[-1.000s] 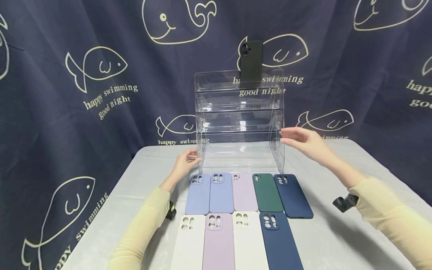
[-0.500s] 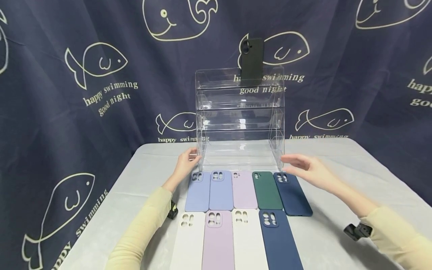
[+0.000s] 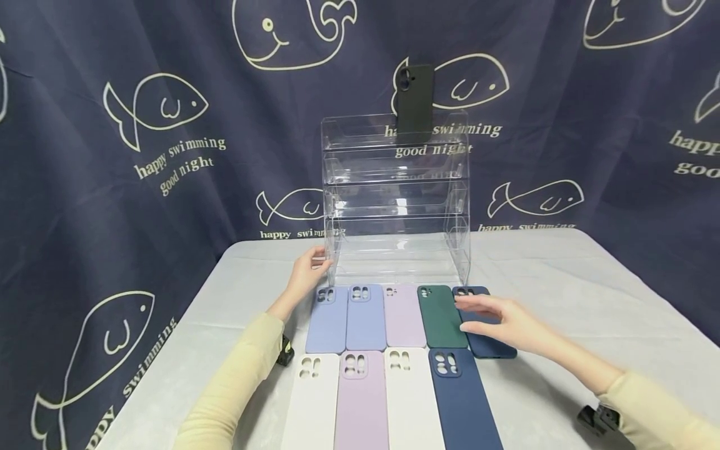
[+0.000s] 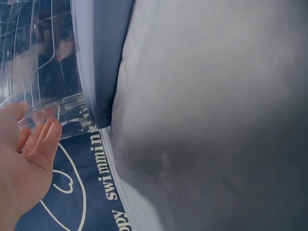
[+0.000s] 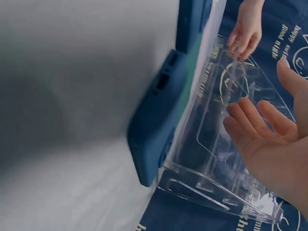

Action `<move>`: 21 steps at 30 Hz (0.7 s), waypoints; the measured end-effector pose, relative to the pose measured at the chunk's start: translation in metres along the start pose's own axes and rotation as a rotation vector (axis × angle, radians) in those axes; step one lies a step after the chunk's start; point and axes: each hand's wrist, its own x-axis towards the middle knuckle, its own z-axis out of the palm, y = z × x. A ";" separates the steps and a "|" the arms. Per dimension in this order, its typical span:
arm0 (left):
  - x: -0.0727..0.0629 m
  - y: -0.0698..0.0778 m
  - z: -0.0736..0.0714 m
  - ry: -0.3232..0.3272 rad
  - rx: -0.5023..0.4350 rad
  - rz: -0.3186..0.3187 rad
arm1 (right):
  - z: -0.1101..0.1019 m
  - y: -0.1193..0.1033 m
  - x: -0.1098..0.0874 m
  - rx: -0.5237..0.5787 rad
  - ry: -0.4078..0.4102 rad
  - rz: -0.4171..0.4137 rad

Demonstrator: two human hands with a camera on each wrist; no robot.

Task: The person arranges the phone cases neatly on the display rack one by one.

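Note:
A clear tiered display rack [image 3: 396, 215] stands at the back of the table. Its left side edge is held between the thumb and fingers of my left hand [image 3: 307, 273]; the left wrist view shows the same grip [image 4: 33, 154]. My right hand [image 3: 500, 319] hovers over the right dark blue phone case [image 3: 486, 344], fingers apart, holding nothing. To its left lie a green case [image 3: 444, 319], a pale lilac case [image 3: 404, 319] and two light blue cases [image 3: 365, 322]. Upright in the rack's top tier is a black phone case [image 3: 415, 103].
A front row has two white cases [image 3: 309, 406], a purple case [image 3: 362, 406] and another dark blue case [image 3: 467, 406]. The grey-white tablecloth [image 3: 562, 281] extends on both sides. A navy curtain [image 3: 185, 206] with fish drawings hangs close behind the rack.
My right hand has left the rack's right side and come down and forward over the right dark blue case. My left hand stays at the rack's left edge.

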 end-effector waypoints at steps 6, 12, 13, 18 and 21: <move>-0.001 -0.001 -0.001 0.003 0.027 -0.014 | 0.009 0.001 -0.006 0.047 -0.049 -0.009; 0.000 -0.002 -0.001 0.001 0.008 -0.019 | 0.012 0.001 -0.013 0.098 -0.123 -0.036; 0.001 -0.002 -0.001 0.002 -0.001 -0.018 | 0.012 0.001 -0.014 0.102 -0.136 -0.052; 0.002 -0.005 -0.001 -0.001 -0.058 -0.037 | 0.015 0.001 -0.017 0.123 -0.210 -0.095; 0.002 -0.006 -0.002 -0.011 -0.074 -0.054 | 0.017 0.001 -0.019 0.115 -0.215 -0.103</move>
